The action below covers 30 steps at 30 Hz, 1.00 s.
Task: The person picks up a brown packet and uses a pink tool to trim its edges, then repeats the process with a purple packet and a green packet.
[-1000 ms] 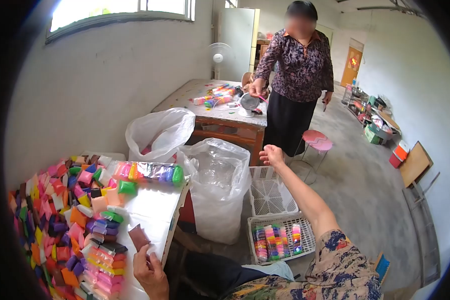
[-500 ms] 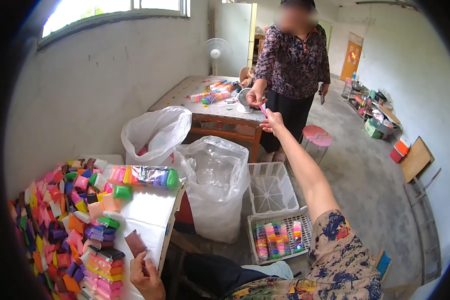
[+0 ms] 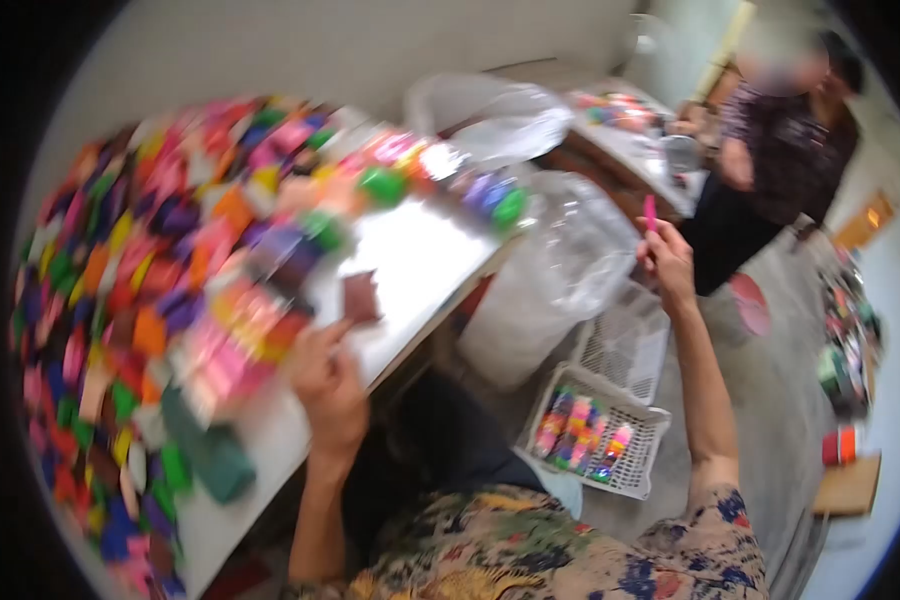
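My left hand (image 3: 328, 388) is closed at the table's edge, its fingertips pinching the lower corner of a small brown packet (image 3: 361, 298). Held up over the floor, my right hand (image 3: 670, 260) grips a thin pink stick-like piece (image 3: 650, 212), which points upward. Beside my left hand lies a blurred clear-wrapped stack of colourful packets (image 3: 240, 335). Another clear-wrapped row (image 3: 440, 175) rests along the far end of the white tabletop (image 3: 425, 250). A large heap of small coloured packets (image 3: 150, 250) covers the left side.
A dark green bundle (image 3: 207, 450) lies near the table's front. White plastic bags (image 3: 545, 290) stand beyond the table edge. A basket (image 3: 655, 440) on the floor holds several wrapped rows. Another person (image 3: 785, 150) stands at the back right, near a second table (image 3: 635, 165) and a pink stool (image 3: 750, 303).
My right hand has drawn back from the other person's hand, taking the pink piece along. That person's arm has lowered. The view has swung left and down toward the packet heap.
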Each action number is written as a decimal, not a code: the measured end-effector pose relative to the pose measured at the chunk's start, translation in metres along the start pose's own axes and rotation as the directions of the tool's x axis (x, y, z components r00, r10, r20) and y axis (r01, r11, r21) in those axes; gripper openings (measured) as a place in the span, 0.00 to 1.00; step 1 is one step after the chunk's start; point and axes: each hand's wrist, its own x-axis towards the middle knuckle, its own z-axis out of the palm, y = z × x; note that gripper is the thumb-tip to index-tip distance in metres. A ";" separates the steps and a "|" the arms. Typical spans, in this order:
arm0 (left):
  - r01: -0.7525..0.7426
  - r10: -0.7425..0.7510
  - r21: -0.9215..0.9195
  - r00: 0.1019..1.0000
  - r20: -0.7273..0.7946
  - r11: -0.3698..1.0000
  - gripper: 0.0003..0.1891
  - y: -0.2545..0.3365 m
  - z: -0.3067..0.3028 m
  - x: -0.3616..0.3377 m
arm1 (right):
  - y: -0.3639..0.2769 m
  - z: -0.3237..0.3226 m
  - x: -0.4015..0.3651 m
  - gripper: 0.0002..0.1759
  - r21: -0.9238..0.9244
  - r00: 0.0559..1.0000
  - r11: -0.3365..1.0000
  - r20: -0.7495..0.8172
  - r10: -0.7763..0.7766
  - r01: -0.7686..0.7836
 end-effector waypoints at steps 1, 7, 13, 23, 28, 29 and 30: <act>0.062 -0.062 -0.022 0.998 0.024 0.998 0.12 0.000 0.002 0.000 | -0.012 0.027 -0.019 0.12 0.008 0.997 1.000 0.076 -0.023 0.022; 0.160 -0.161 0.007 0.986 0.042 0.987 0.12 0.008 -0.002 -0.010 | -0.037 0.144 -0.096 0.07 -0.262 0.860 0.860 0.402 -0.315 0.437; 0.214 -0.234 0.199 0.969 0.082 0.956 0.13 0.014 -0.012 -0.001 | -0.074 0.220 -0.110 0.08 -0.215 0.782 0.805 0.470 -0.410 0.552; 0.241 -0.256 0.178 0.965 0.066 0.954 0.04 0.001 -0.004 0.002 | -0.067 0.261 -0.112 0.10 -0.137 0.681 0.747 0.542 -0.493 0.650; 0.228 -0.236 0.072 0.963 0.132 0.971 0.04 0.005 -0.012 -0.002 | -0.059 0.254 -0.114 0.10 -0.101 0.652 0.721 0.525 -0.547 0.686; 0.212 -0.219 0.064 0.967 0.132 0.975 0.04 0.005 -0.013 -0.004 | -0.056 0.252 -0.114 0.11 -0.082 0.635 0.708 0.522 -0.569 0.702; 0.196 -0.202 0.056 0.971 0.132 0.979 0.03 0.005 -0.013 -0.005 | -0.055 0.251 -0.114 0.11 -0.078 0.635 0.708 0.520 -0.572 0.702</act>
